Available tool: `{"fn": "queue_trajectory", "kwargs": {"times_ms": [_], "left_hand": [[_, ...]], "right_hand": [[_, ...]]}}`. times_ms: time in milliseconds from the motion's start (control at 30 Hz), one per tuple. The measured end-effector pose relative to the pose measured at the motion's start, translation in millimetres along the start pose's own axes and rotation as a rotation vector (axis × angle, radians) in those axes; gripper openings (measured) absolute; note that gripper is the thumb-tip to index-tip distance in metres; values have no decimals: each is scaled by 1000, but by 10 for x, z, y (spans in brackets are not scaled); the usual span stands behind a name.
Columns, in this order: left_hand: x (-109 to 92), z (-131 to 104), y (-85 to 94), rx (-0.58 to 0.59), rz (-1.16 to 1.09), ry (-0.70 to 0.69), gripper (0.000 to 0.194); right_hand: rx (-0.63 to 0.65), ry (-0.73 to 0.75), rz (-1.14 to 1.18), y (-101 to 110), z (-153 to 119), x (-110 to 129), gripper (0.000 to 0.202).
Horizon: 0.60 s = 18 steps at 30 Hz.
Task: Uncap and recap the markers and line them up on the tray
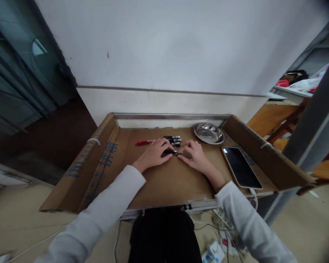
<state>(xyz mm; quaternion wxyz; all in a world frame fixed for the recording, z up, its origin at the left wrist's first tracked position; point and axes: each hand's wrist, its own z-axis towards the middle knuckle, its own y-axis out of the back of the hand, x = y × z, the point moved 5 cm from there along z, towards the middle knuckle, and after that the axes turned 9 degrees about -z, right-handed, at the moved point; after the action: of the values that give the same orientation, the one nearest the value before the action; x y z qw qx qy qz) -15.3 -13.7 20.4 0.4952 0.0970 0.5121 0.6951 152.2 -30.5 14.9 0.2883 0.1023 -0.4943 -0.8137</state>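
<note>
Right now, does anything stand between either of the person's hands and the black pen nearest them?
Nothing visible does: the left hand and right hand both have fingers at the black pen. Three other black pens and the red pen lie farther from the person, not in between.

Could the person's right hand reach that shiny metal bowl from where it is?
Probably yes: the right hand is close by the metal bowl, with only cardboard visible between them, though it's busy at a black pen.
</note>
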Motion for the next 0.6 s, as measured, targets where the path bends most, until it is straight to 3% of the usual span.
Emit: {"fn": "queue_trajectory", "kwargs": {"times_ms": [233,600], "left_hand": [[-3,37,-62,11,67,-51,13],[22,10,36,-34,45,23,9]], "right_hand": [[67,-4,-64,-90,33,22,18],[47,-77,-123,-117,73,-46,18]]}}
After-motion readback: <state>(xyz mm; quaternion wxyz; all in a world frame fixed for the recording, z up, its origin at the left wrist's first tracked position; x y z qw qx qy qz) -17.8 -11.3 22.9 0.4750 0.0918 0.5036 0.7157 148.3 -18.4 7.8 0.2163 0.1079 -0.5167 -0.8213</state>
